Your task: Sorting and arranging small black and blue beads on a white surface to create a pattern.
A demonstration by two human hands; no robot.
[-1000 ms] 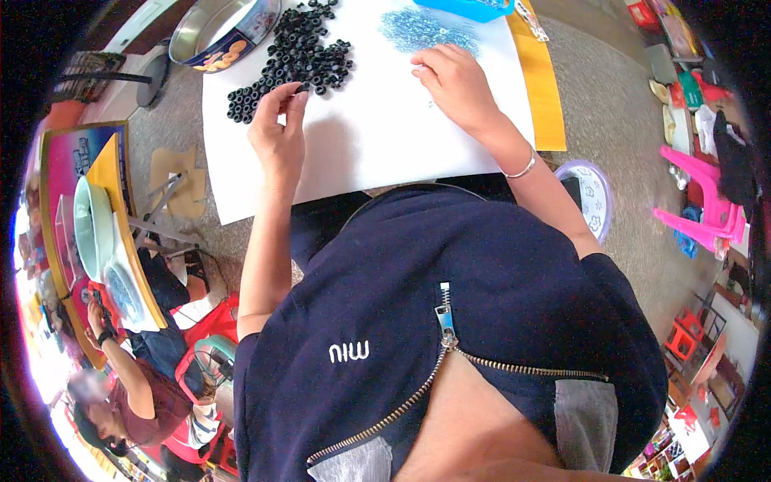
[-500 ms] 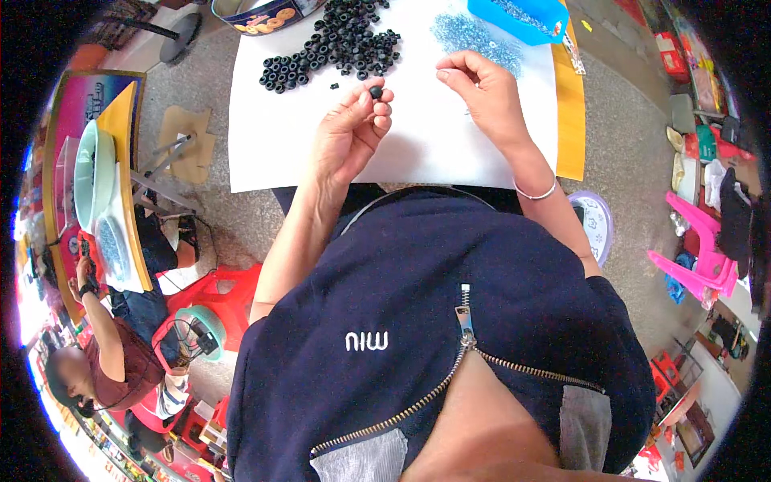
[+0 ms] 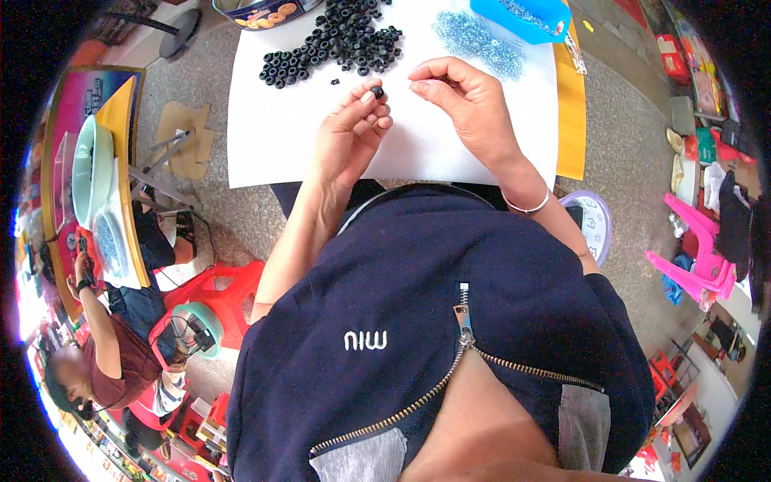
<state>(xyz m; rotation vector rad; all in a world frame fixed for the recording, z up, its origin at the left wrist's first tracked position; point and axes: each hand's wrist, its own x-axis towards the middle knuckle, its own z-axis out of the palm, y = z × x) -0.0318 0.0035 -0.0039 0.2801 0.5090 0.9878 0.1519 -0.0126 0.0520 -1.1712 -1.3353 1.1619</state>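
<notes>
Fingers [image 3: 356, 110] of the left hand [image 3: 345, 132] gripped a small round black piece [image 3: 377, 92] at their tips, above the near half of a white-topped counter [image 3: 321, 157]. Just to its right, the right hand [image 3: 480, 108] had thumb and forefinger drawn close in a pinch; whether they met, or held something tiny, could not be told. Beyond the left hand lay a loose pile of black rings [image 3: 353, 40], with one small black bit [image 3: 336, 81] apart from it. Beyond the right hand, tiny pale blue pieces [image 3: 478, 44] were scattered beside a bright blue tray [image 3: 554, 24] holding more of them. A round tin [image 3: 277, 16] stood at the far left. The held piece looked light and probably rubbery, firm with a little give, unlikely to break but apt to roll if dropped. Its outer rim seemed the place to take hold, between thumb and forefinger, leaving its face uncovered. The pale blue bits appeared almost weightless, smooth and perhaps slippery, best suited to a fingertip pinch.
</notes>
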